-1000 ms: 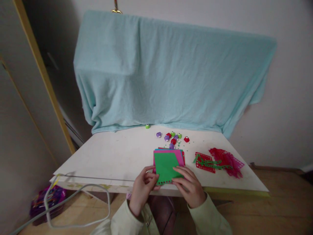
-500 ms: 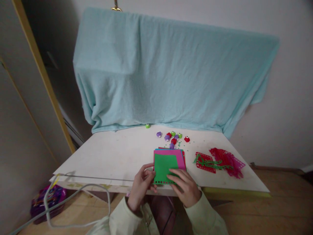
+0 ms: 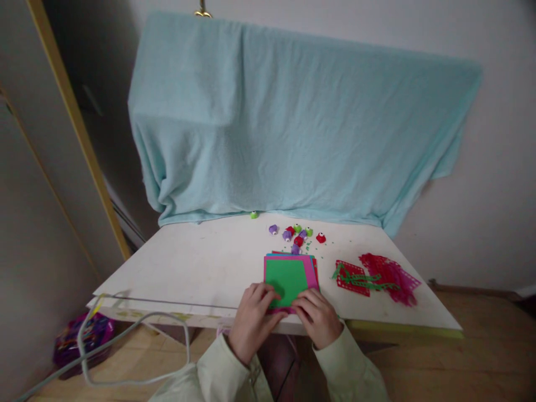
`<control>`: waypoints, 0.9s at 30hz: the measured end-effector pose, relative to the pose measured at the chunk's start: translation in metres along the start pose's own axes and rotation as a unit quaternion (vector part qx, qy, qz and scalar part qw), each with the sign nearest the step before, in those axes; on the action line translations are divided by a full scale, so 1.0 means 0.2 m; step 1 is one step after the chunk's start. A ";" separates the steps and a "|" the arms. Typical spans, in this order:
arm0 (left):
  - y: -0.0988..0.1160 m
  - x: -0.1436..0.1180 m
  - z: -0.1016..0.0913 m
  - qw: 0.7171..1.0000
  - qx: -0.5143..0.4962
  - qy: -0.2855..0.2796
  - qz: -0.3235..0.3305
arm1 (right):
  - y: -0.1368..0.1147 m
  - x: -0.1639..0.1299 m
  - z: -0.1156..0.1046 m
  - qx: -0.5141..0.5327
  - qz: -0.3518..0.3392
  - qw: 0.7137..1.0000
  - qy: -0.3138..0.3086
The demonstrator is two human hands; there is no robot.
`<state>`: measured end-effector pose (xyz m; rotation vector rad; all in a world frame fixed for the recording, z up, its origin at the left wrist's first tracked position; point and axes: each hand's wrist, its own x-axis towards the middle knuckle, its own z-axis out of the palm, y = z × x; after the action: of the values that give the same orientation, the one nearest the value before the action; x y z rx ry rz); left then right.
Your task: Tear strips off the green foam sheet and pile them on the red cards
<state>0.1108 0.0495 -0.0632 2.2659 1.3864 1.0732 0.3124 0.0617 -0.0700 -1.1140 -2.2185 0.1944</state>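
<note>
A green sheet (image 3: pixel 287 276) of paper or thin craft foam lies on top of a small stack, over a magenta sheet (image 3: pixel 311 272) whose top and right margins show. Blue and red edges peek out beneath. At the green sheet's near left corner, my left hand (image 3: pixel 256 312) pinches its edge between thumb and fingers. My right hand (image 3: pixel 318 314) grips the near right corner with curled fingers. The row of punched holes along the near edge is out of sight now, and a magenta strip shows between the hands.
Several small purple, red and green eyeball-like pieces (image 3: pixel 298 240) lie behind the stack among green paper bits. To the right are red perforated sheets (image 3: pixel 354 278) with green strips and a red-pink mesh heap (image 3: pixel 391 276). A grey cable (image 3: pixel 138 382) loops at left; a blue cloth (image 3: pixel 293 128) hangs behind.
Both hands have closed in on the green sheet's near edge. My left hand moved right onto the sheet, and the near edge with its holes is no longer visible.
</note>
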 end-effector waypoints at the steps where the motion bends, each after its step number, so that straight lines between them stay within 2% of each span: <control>1: -0.02 0.00 0.01 1.000 0.008 -0.007 0.003 | 0.00 0.00 0.00 0.009 0.004 1.000 0.000; 5: -0.05 0.00 0.03 1.000 0.009 -0.014 0.007 | 0.02 0.00 -0.01 0.054 0.018 0.998 0.002; 11: -0.01 0.03 0.00 1.000 0.009 -0.024 -0.006 | 0.02 0.01 -0.01 0.090 0.072 0.993 0.001; 20: -0.03 0.04 0.02 0.999 0.015 -0.022 -0.030 | 0.02 0.03 0.03 0.082 0.112 0.990 0.001; 27: -0.04 0.04 0.03 0.999 0.024 -0.024 -0.027 | 0.02 0.04 0.04 0.068 0.118 0.991 -0.005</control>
<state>0.1130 0.0616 -0.0683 2.2576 1.4604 0.9735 0.3073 0.0720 -0.0749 -1.2979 -2.0446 0.4453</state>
